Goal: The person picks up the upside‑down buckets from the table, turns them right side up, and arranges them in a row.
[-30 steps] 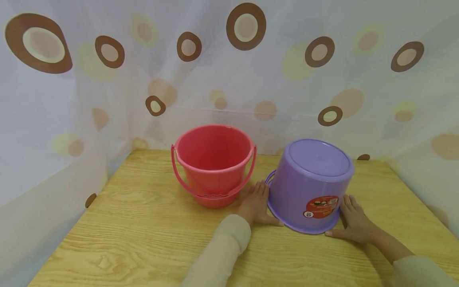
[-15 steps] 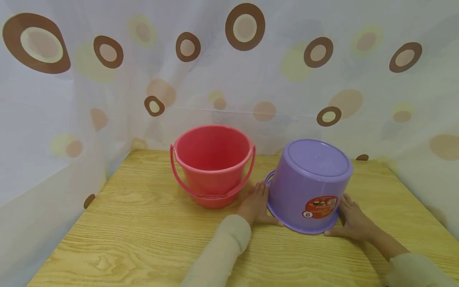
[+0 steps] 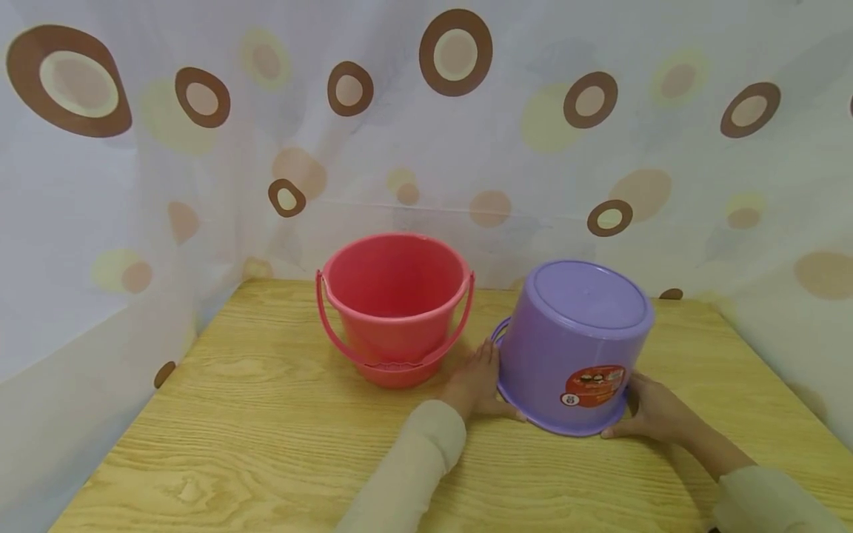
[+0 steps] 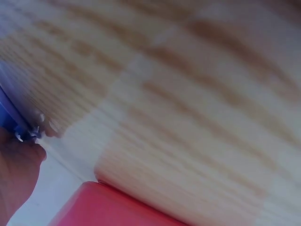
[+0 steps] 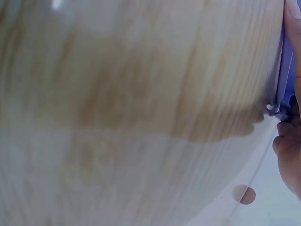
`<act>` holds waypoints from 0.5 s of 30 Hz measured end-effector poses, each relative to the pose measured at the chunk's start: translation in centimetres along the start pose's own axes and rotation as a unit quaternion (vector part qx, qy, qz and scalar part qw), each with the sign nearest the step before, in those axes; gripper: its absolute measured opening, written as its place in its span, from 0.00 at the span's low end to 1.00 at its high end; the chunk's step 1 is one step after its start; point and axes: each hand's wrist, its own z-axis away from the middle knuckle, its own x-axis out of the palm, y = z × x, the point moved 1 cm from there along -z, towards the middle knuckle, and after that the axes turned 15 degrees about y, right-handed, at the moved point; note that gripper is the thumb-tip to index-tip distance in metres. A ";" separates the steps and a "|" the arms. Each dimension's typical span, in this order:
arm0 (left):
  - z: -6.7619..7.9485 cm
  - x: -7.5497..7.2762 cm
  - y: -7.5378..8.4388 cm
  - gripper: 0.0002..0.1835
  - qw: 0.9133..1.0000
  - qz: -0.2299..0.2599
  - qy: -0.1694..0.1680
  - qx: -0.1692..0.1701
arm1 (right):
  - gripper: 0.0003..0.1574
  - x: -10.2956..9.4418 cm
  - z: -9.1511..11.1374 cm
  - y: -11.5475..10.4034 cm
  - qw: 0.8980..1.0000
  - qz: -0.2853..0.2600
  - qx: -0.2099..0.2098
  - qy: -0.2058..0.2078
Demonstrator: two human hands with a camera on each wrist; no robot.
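A purple bucket (image 3: 543,355) stands upside down on the table, base up, with a red label (image 3: 595,386) facing me. My left hand (image 3: 474,385) lies against the left of its rim, fingers stretched forward beside the bucket handle (image 3: 500,329) and thumb along the front. On the other side my right hand (image 3: 656,414) grips the rim, thumb in front and fingers bent round the side, partly hidden. Both wrist views catch only a strip of purple at the edge, by the left hand (image 4: 19,174) and the right hand (image 5: 291,155). Left of it, a red bucket (image 3: 400,344) stands upright.
The red bucket's handle (image 3: 393,366) hangs down in front, close to my left hand. Under everything is a wood-grain table (image 3: 266,444). A white sheet with brown circles (image 3: 373,163) encloses the back and sides.
My right fingers have drawn in from lying spread beside the purple bucket to bending behind its rim. The left hand has barely moved. Both buckets stay in place.
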 end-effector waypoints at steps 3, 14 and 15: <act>0.2 -0.2 0.2 0.64 1.000 0.017 0.000 -0.014 | 0.71 0.0 0.0 -0.1 1.000 0.007 0.006 0.000; 0.3 -0.4 0.2 0.70 1.000 0.010 0.000 0.003 | 0.68 0.2 0.2 0.2 1.000 0.006 -0.007 0.013; 0.3 -0.3 0.2 0.70 1.000 0.012 0.002 0.003 | 0.68 0.3 0.2 0.3 1.000 0.007 -0.008 0.015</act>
